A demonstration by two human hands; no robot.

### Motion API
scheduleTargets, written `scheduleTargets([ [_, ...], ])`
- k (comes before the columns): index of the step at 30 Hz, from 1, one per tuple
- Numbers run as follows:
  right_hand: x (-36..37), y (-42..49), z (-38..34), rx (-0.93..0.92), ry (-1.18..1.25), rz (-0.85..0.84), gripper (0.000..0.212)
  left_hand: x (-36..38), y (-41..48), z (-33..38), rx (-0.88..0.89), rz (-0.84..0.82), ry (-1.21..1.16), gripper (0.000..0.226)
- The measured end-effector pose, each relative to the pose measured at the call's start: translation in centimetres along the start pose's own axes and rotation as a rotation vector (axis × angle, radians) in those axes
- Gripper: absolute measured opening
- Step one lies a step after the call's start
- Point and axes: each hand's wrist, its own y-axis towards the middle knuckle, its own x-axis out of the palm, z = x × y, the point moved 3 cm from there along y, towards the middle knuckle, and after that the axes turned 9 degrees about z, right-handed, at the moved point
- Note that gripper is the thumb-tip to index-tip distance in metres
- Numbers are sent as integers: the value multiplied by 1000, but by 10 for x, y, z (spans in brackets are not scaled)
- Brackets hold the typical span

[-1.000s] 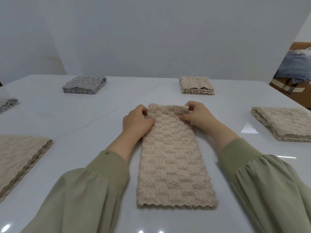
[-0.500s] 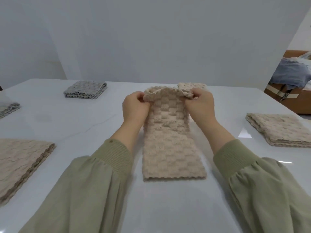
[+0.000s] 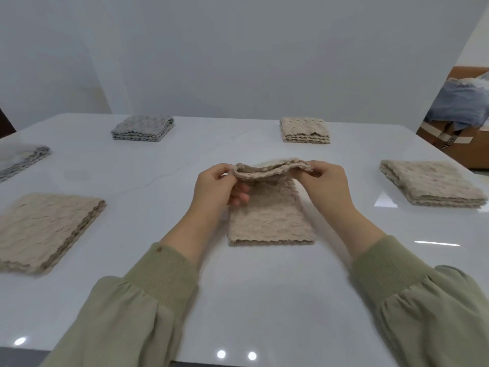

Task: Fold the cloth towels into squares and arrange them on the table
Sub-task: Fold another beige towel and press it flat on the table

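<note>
Beige waffle-weave towel [image 3: 270,221] lies at centre of frame on a glossy white worktop [image 3: 264,292]. It is folded to a long strip, w/ its near end flat and its far end lifted & curled back toward the viewer. Left grip [image 3: 217,189] pinches the lifted edge's left corner betw. thumb & fingers; right grip [image 3: 328,184] pinches the right corner the same way. Olive-green sleeves [image 3: 148,300] fill the bottom of frame. Other folded towels sit well apart round it: grey square [image 3: 143,128] upper left, beige square [image 3: 304,129] upper centre-right, beige stack [image 3: 431,186] at right, larger beige stack [image 3: 45,229] at left, grey pile [image 3: 23,160] cut by the far-left edge. Cardboard box [image 3: 465,149] w/ blue cloth [image 3: 460,104] on it shows at right edge, beyond the worktop.
</note>
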Motion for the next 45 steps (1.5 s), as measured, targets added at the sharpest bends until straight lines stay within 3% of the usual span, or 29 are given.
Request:
scheduleTargets([
  [4,-7,-14,0,330,255,-273,17,-6,-11,0,-243,-123,-153,24],
  [6,-6,-21,3,536,387,-399,21,-9,-12,-5,-240,-144,-35,23],
  [8,-7,-22,6,622,384,-413,32,-10,-12,-9,-211,-178,75,15],
  [11,-12,-19,5,471,191,-367,11,-14,-12,-8,-187,-234,135,9],
  [17,-21,-20,0,341,-77,-516,19,-23,-19,-2,-119,-415,330,25],
  [30,-19,-27,-3,186,-330,-582,21,-27,-21,-2,35,-470,580,24],
  [32,-17,-31,-3,92,-462,-580,20,-26,-21,-3,107,-458,687,19],
  [34,-16,-32,-5,5,-523,-558,19,-24,-19,-3,246,-345,818,9],
  [37,-18,-33,-11,-106,-589,-560,16,-18,-17,0,658,-139,1022,23],
  [39,-21,-32,-15,-177,-618,-566,13,-10,-21,-1,832,-178,985,22],
  [41,-24,-32,-18,-210,-612,-583,16,-6,-20,-7,858,-242,967,24],
  [45,-28,-32,-15,-203,-656,-687,27,-4,-15,-20,723,-410,1059,52],
])
